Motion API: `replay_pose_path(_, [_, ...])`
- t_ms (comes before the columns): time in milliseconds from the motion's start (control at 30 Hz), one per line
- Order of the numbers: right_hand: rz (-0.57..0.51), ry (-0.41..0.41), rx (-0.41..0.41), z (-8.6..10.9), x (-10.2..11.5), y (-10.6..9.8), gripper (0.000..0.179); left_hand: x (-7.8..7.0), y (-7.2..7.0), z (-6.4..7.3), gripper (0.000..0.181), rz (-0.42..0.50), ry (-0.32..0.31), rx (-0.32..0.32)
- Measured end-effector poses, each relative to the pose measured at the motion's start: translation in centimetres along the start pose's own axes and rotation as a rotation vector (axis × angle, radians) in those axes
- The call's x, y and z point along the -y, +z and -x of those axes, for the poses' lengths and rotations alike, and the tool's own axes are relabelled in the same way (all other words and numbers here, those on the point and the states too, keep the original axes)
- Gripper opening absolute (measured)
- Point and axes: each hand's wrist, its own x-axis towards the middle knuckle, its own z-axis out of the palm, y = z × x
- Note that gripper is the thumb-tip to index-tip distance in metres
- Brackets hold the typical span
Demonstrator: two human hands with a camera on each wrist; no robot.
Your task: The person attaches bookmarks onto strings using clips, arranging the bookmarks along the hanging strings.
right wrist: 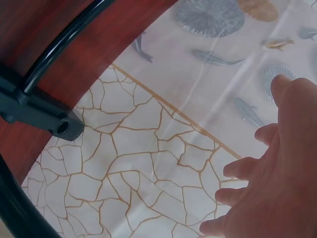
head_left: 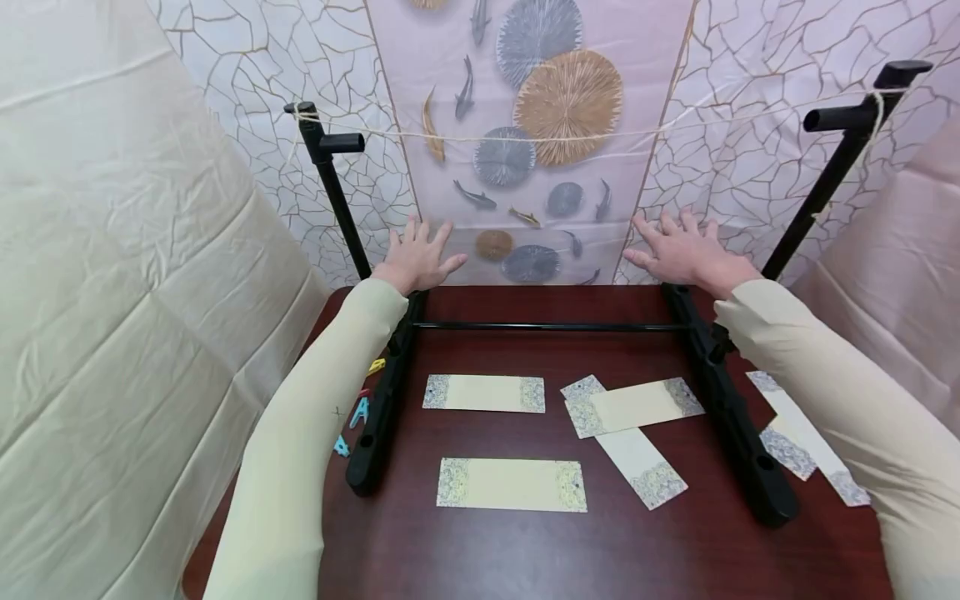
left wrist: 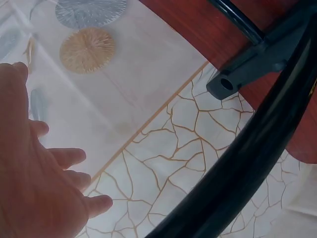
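Observation:
Both arms reach forward over the far edge of a dark red table (head_left: 495, 558). My left hand (head_left: 417, 257) is spread with nothing in it, beside the left post of a black frame (head_left: 341, 204). Fingers apart, my right hand (head_left: 686, 252) holds nothing either and is just inside the right post. A thin string (head_left: 555, 137) runs between the tops of the posts. In the left wrist view the left hand (left wrist: 39, 178) lies clear of the black tube. The right wrist view has the right hand (right wrist: 277, 183) in front of the patterned cloth.
Several pale paper strips with speckled ends lie on the table, among them a front strip (head_left: 512, 485) and crossed strips (head_left: 645, 407). Small coloured clips (head_left: 360, 412) are by the left foot. A black crossbar (head_left: 547, 327) joins the feet. White cloth (head_left: 112, 333) hangs at left.

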Motion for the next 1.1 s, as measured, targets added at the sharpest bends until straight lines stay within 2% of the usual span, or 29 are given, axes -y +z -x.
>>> replay_pose_path(67, [0.013,-0.013,-0.011,-0.1,0.2,0.2,0.084,0.1,0.2,0.0,0.074,0.019,0.004,-0.004])
replay_pose_path(367, [-0.052,-0.035,0.003,-0.2,1.3,1.2,0.087,0.9,0.8,0.5,0.075,0.085,0.018,-0.002])
replay_pose_path(833, [-0.107,-0.069,0.012,-0.5,3.5,2.5,0.085,-0.6,1.4,1.4,0.072,0.131,0.094,-0.092])
replay_pose_path(1100, [-0.145,-0.118,-0.025,-0.5,4.8,4.0,0.081,-0.8,2.0,2.6,0.068,0.17,0.148,-0.198])
